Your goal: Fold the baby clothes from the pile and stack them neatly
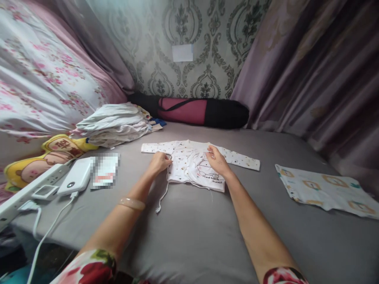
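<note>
A small white printed baby shirt (pixel 182 163) lies spread on the grey sheet, both sleeves stretched out sideways. White tie strings hang from its lower left side and along its hem. My left hand (pixel 160 162) is closed at the shirt's left side edge, its fingertips pinching the fabric there. Over the right part of the chest, beside a printed animal drawing, my right hand (pixel 215 158) rests with its fingers apart. A bangle circles my left wrist.
Folded clothes (pixel 115 122) are piled at the back left, near a yellow cushion (pixel 56 157). A white power bank (pixel 76 175) with a cable and a power strip (pixel 35 189) sit at left. A patterned cloth (pixel 328 189) lies right. A black and red bag (pixel 189 111) lies behind.
</note>
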The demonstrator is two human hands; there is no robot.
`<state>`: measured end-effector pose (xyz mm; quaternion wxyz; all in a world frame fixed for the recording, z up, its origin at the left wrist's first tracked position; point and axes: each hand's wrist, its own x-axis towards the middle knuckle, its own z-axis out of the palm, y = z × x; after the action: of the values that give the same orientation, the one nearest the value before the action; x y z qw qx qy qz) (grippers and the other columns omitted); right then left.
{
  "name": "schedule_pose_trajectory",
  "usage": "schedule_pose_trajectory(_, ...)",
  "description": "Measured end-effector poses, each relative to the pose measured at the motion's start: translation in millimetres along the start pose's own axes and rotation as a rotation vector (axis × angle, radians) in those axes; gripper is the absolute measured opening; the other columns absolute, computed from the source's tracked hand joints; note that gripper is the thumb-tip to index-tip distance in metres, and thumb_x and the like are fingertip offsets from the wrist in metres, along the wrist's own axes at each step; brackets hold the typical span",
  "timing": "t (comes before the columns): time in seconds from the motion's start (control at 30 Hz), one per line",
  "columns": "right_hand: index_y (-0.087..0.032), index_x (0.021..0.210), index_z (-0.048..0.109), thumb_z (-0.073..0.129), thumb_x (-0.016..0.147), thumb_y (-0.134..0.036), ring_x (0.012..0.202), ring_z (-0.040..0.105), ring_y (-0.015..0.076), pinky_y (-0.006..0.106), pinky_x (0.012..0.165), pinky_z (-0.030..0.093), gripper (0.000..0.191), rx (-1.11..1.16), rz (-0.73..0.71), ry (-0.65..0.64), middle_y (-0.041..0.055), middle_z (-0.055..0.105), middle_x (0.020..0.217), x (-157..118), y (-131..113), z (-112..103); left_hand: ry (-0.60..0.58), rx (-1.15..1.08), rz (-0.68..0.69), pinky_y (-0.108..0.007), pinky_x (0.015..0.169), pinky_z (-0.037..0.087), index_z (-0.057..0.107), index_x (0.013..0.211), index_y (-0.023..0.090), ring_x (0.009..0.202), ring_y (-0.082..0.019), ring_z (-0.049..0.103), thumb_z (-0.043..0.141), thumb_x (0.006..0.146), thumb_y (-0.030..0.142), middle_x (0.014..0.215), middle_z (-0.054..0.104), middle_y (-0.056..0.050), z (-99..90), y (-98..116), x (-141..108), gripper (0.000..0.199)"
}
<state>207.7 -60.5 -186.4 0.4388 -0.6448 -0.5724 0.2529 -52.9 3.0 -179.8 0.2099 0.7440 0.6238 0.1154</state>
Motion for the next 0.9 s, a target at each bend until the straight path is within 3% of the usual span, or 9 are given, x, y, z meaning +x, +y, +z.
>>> schedule_pose_trajectory(0.17, -0.018, 0.127, 0.055, 0.052, 0.089, -0.024, 0.108, 0.065, 0.0199, 0.037, 0.096, 0.05, 0.038, 0.051, 0.005, 0.031, 0.0134, 0.064, 0.124, 4, 8, -18, 0.061, 0.297, 0.02, -0.027, 0.072, 0.044, 0.071, 0.079, 0.014, 0.092, -0.025, 0.063, 0.058, 0.073, 0.022, 0.088, 0.071, -0.012, -14.4, 2, 6, 0.016)
schedule_pose_trajectory(0.33, -0.018, 0.117, 0.061, 0.052, 0.091, -0.023, 0.093, 0.07, 0.0181, 0.035, 0.086, 0.055, 0.028, 0.091, 0.03, 0.049, 0.0113, 0.07, 0.113, 7, 7, -27, 0.122, 0.357, -0.005, -0.028, 0.072, 0.044, 0.065, 0.093, 0.015, 0.093, -0.025, 0.063, 0.049, 0.078, 0.02, 0.097, 0.07, -0.013, -17.1, -1, 7, 0.022)
schedule_pose_trajectory(0.47, -0.015, 0.109, 0.063, 0.047, 0.093, -0.018, 0.083, 0.072, 0.0164, 0.029, 0.075, 0.056, 0.024, 0.139, 0.054, 0.035, 0.0116, 0.072, 0.104, 4, 1, -35, 0.069, 0.255, 0.05, -0.025, 0.067, 0.043, 0.062, 0.09, 0.015, 0.084, -0.022, 0.064, 0.052, 0.075, 0.021, 0.087, 0.069, -0.009, -22.7, -7, 13, 0.019)
schedule_pose_trajectory(0.6, -0.015, 0.102, 0.065, 0.046, 0.093, -0.018, 0.078, 0.072, 0.0147, 0.026, 0.072, 0.056, 0.022, 0.166, 0.067, 0.049, 0.0091, 0.074, 0.097, 4, 2, -42, -0.086, 0.207, -0.053, -0.025, 0.059, 0.041, 0.061, 0.069, 0.015, 0.07, -0.021, 0.062, 0.056, 0.07, 0.022, 0.061, 0.061, -0.005, -35.2, -7, 27, 0.009)
schedule_pose_trajectory(0.67, -0.015, 0.102, 0.065, 0.046, 0.093, -0.02, 0.078, 0.072, 0.0145, 0.025, 0.071, 0.056, 0.022, 0.176, 0.077, 0.049, 0.0083, 0.074, 0.096, 5, 3, -44, -0.092, 0.1, -0.096, -0.026, 0.058, 0.041, 0.062, 0.07, 0.014, 0.066, -0.02, 0.062, 0.059, 0.07, 0.025, 0.057, 0.059, -0.004, -41.5, 2, 31, 0.012)
schedule_pose_trajectory(0.73, -0.015, 0.102, 0.065, 0.046, 0.093, -0.02, 0.077, 0.072, 0.0146, 0.025, 0.069, 0.056, 0.022, 0.173, 0.084, 0.033, 0.0086, 0.074, 0.097, 4, 4, -44, -0.084, -0.18, -0.051, -0.026, 0.061, 0.044, 0.064, 0.09, 0.012, 0.067, -0.018, 0.063, 0.061, 0.074, 0.035, 0.069, 0.065, -0.006, -47.1, 18, 31, 0.028)
schedule_pose_trajectory(0.8, -0.014, 0.102, 0.066, 0.047, 0.093, -0.019, 0.077, 0.072, 0.0148, 0.025, 0.068, 0.055, 0.022, 0.156, 0.087, 0.01, 0.0092, 0.074, 0.096, 3, 3, -44, -0.137, -0.484, 0.087, -0.026, 0.066, 0.048, 0.057, 0.117, 0.014, 0.075, -0.017, 0.065, 0.061, 0.077, 0.047, 0.092, 0.069, -0.01, -52.1, 36, 24, 0.052)
schedule_pose_trajectory(0.83, -0.014, 0.101, 0.066, 0.047, 0.092, -0.019, 0.076, 0.072, 0.0149, 0.024, 0.068, 0.055, 0.021, 0.146, 0.087, -0.002, 0.0093, 0.074, 0.096, 2, 3, -43, -0.164, -0.54, 0.139, -0.027, 0.068, 0.049, 0.052, 0.125, 0.016, 0.078, -0.017, 0.065, 0.062, 0.077, 0.052, 0.101, 0.068, -0.012, -54.3, 43, 18, 0.061)
schedule_pose_trajectory(0.9, -0.014, 0.1, 0.066, 0.047, 0.092, -0.018, 0.076, 0.072, 0.015, 0.024, 0.068, 0.054, 0.021, 0.128, 0.086, -0.017, 0.0093, 0.074, 0.095, 1, 2, -42, -0.167, -0.434, 0.167, -0.026, 0.067, 0.048, 0.054, 0.123, 0.016, 0.079, -0.017, 0.065, 0.063, 0.073, 0.057, 0.105, 0.067, -0.012, -57.2, 51, 3, 0.065)
